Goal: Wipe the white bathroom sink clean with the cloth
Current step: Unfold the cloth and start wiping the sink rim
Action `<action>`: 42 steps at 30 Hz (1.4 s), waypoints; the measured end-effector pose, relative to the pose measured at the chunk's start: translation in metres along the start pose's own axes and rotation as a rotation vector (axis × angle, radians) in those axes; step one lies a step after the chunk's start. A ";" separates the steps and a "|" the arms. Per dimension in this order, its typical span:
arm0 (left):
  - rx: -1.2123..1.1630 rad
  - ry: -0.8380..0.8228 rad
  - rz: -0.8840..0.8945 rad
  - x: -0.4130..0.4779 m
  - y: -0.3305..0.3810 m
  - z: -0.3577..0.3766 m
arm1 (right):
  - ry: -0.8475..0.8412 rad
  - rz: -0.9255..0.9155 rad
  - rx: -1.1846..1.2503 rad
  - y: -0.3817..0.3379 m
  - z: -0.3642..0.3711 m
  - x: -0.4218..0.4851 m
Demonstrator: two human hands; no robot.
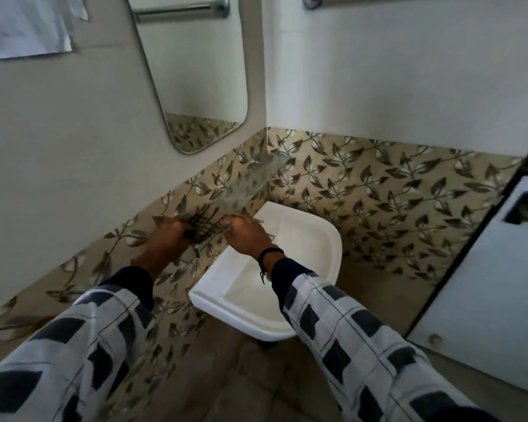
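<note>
The white bathroom sink [329,248] is fixed in the corner where two leaf-patterned tiled walls meet. A thin cloth [206,225] with dark checked lines, blurred, is stretched between both hands over the sink's left back edge, close to the wall. My left hand [168,236] grips its left end with curled fingers. Its right end is held by my right hand [247,236], which has a black band at the wrist. The basin looks dry and holds nothing; my right forearm covers part of its front. No tap is visible.
A glass shelf [256,178] is mounted just above the sink's back corner. A mirror [195,71] hangs on the left wall with a towel rail above it, and a white towel [25,25] hangs at top left. A white door [485,284] stands at the right.
</note>
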State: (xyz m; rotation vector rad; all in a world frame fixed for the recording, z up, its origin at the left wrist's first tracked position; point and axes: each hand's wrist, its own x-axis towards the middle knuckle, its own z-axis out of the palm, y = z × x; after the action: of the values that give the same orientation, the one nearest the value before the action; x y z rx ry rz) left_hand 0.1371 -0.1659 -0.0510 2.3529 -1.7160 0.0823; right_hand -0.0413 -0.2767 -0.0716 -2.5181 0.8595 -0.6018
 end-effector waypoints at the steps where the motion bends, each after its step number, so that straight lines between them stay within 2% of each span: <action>1: -0.019 0.014 -0.008 0.003 0.001 0.001 | 0.002 0.002 0.010 0.003 -0.002 0.001; 5: -0.059 0.007 -0.115 0.014 -0.003 -0.003 | 0.005 -0.036 -0.027 0.007 -0.010 0.005; 9: -0.216 0.065 -0.103 0.029 0.004 -0.016 | 0.023 0.015 0.012 0.010 -0.006 0.011; 13: -0.365 0.090 -0.124 0.042 0.026 -0.038 | -0.006 0.122 0.276 0.007 -0.019 0.011; 17: -0.542 0.158 -0.223 0.049 0.049 -0.045 | -0.020 0.226 0.721 -0.005 -0.019 0.009; 19: -0.710 0.166 -0.273 0.047 0.061 -0.046 | -0.006 0.325 0.899 -0.009 -0.020 0.009; 21: -0.917 0.135 -0.319 0.045 0.069 -0.045 | 0.012 0.386 1.064 -0.012 -0.023 0.008; 26: -1.041 -0.015 -0.376 0.045 0.074 -0.042 | 0.004 0.517 1.352 -0.007 -0.021 0.013; 28: -1.020 -0.037 -0.376 0.047 0.073 -0.039 | 0.034 0.530 1.409 -0.006 -0.023 0.011; 31: -1.113 -0.064 -0.409 0.046 0.083 -0.036 | 0.129 0.572 1.441 -0.001 -0.023 0.008; 36: -1.205 -0.044 -0.403 0.048 0.101 -0.023 | 0.281 0.797 1.569 0.008 -0.011 0.007; 42: -1.191 -0.061 -0.376 0.050 0.108 -0.005 | 0.335 0.806 1.573 0.010 -0.003 0.015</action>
State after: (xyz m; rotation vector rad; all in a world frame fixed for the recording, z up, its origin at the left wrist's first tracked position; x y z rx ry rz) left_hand 0.0509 -0.2426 -0.0205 1.6511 -0.8412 -0.8278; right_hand -0.0369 -0.2942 -0.0706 -0.6100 0.8456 -0.8761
